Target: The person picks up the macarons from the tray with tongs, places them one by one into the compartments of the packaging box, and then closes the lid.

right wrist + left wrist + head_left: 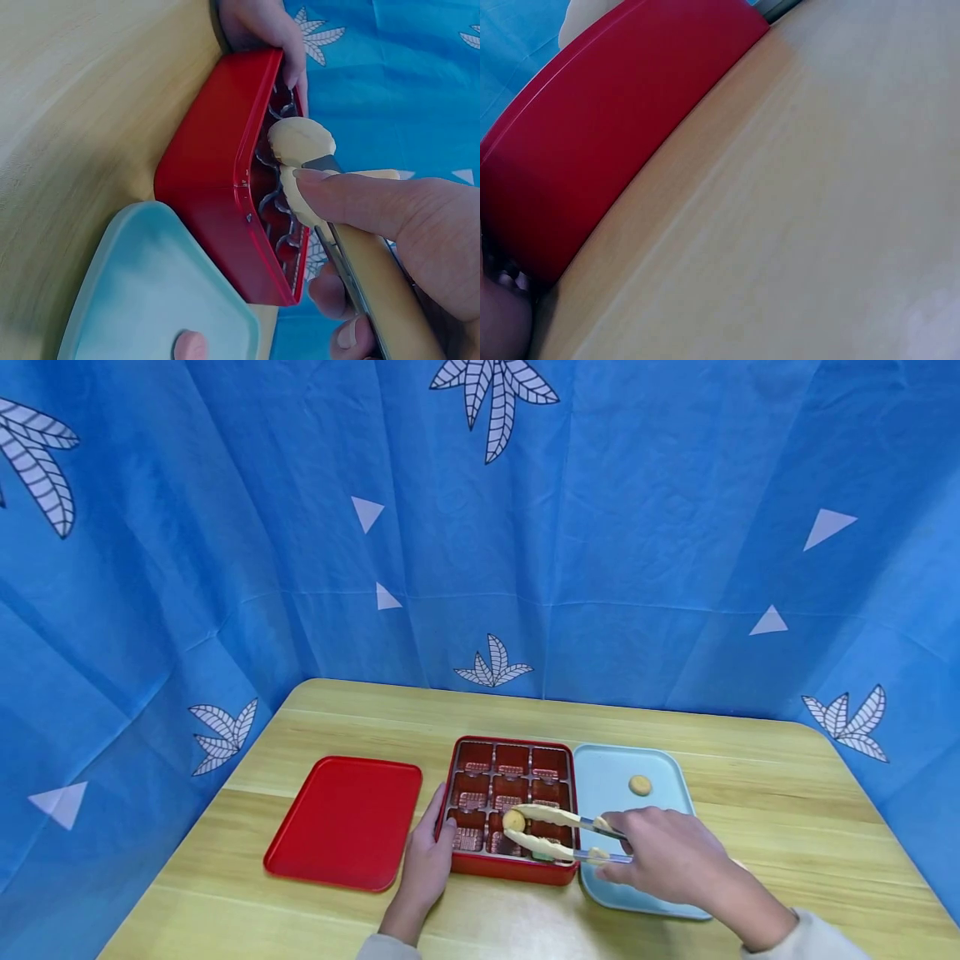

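Observation:
A red tin with a clear divided insert stands in the middle of the table. My left hand holds its left side, thumb over the rim and fingers along the outer wall. In my right hand are metal tongs with cream tips, reaching in from the right. A round, pale cookie sits between the tips, over the front middle compartment. The right wrist view shows this cookie close above the insert. Something small and green shows in the front right compartment, partly behind the tongs.
A light blue tray lies right of the tin, under my right hand, with a round cookie near its back. The right wrist view shows a pinkish piece on it. A red tray lies at the left. A blue curtain hangs behind.

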`<state>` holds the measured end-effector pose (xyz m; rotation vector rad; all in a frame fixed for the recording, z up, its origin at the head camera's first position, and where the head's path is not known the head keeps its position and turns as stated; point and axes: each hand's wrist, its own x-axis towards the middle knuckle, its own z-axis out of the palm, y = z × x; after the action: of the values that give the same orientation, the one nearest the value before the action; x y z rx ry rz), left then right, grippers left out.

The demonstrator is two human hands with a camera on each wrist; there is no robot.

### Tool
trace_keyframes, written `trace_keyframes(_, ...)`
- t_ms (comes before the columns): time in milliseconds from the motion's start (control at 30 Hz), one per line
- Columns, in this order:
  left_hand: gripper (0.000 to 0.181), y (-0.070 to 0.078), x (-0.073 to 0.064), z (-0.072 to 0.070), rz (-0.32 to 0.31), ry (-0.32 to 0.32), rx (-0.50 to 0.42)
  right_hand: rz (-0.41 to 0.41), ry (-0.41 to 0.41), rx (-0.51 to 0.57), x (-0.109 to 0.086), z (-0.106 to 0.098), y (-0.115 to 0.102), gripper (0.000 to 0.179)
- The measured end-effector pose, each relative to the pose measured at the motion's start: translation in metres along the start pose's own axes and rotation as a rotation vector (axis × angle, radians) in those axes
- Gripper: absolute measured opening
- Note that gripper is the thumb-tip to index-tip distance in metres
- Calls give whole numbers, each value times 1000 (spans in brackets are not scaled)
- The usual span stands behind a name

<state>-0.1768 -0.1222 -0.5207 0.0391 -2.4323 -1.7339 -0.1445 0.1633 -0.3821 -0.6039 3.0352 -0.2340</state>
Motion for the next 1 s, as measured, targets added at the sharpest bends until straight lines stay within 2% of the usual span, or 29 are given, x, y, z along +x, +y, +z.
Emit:
trace_keyframes(500,54,3,-2,0,-30,0,-12,-28,-39,22,2,-2,-4,30)
trace_keyframes(1000,54,-1,0,1,-3,8,-4,-20,-34,21,1,1,-3,30)
